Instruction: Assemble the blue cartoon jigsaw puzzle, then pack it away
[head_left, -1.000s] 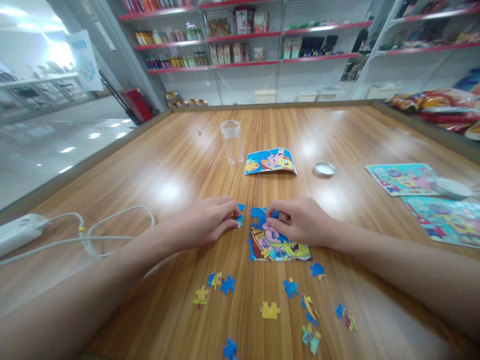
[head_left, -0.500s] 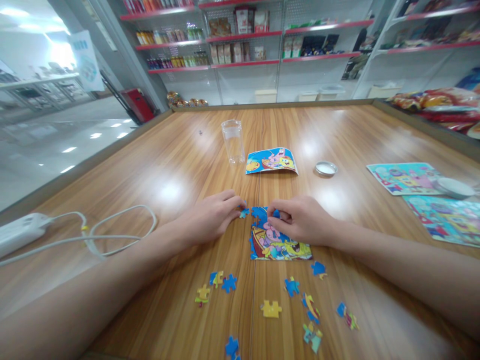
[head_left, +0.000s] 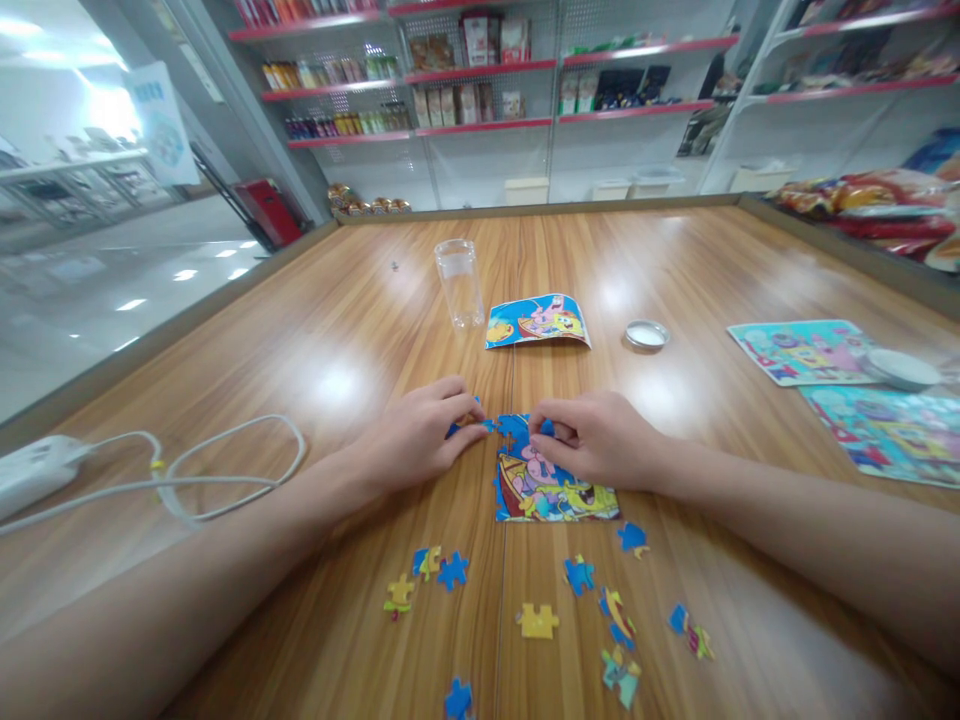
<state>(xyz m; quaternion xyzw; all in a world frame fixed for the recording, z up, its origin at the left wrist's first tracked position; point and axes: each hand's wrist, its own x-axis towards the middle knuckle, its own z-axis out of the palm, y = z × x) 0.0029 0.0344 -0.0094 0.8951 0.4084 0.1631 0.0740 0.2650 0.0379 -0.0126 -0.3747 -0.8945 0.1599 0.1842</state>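
A partly joined cartoon puzzle (head_left: pixel 551 490) lies on the wooden table (head_left: pixel 337 330) in front of me. My left hand (head_left: pixel 420 435) pinches a small blue puzzle piece (head_left: pixel 487 424) against the puzzle's upper left corner. My right hand (head_left: pixel 596 438) rests on the puzzle's upper part, its fingers curled and pressed on the blue pieces there. Several loose pieces (head_left: pixel 540 620) lie scattered nearer to me, blue and yellow ones among them.
A clear plastic jar (head_left: pixel 460 283), a curled reference picture (head_left: pixel 538 320) and a round lid (head_left: pixel 646 333) stand farther back. Finished puzzle sheets (head_left: pixel 847 385) lie at the right. A white power strip (head_left: pixel 34 468) with its cable (head_left: pixel 225 470) is at the left. Store shelves line the back.
My left hand has slid right, bringing the blue piece from a small gap up to the puzzle's upper left corner. My right hand has stayed on the puzzle.
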